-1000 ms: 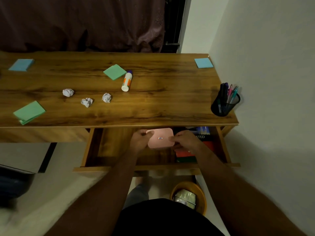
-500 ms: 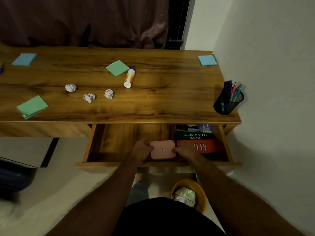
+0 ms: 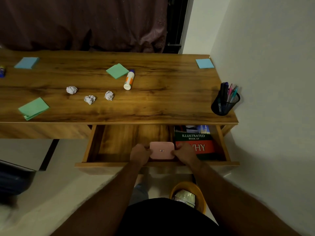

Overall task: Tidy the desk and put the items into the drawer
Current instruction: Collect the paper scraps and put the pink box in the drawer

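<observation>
The wooden drawer point(image 3: 95, 143) under the desk stands pulled out. Inside it, near the front edge, a pink pad point(image 3: 162, 150) with a small label is held flat between both my hands. My left hand point(image 3: 139, 154) grips its left side and my right hand point(image 3: 185, 153) grips its right side. A book point(image 3: 196, 142) lies in the drawer's right part, touching my right hand. On the desk point(image 3: 162, 103) lie green note pads point(image 3: 117, 71) point(image 3: 33, 108), blue pads point(image 3: 27, 62) point(image 3: 204, 63), a glue bottle point(image 3: 129, 79) and three crumpled paper balls point(image 3: 89, 99).
A black mesh pen holder point(image 3: 225, 103) with several pens stands at the desk's right front corner, next to the wall. A yellow bin point(image 3: 188, 195) sits on the floor below the drawer. A small blue item point(image 3: 2, 71) lies at the desk's left edge.
Both hands have lowered the pink pad from the drawer's back, under the desk edge, down toward the drawer's front. The book's cover has come into view.
</observation>
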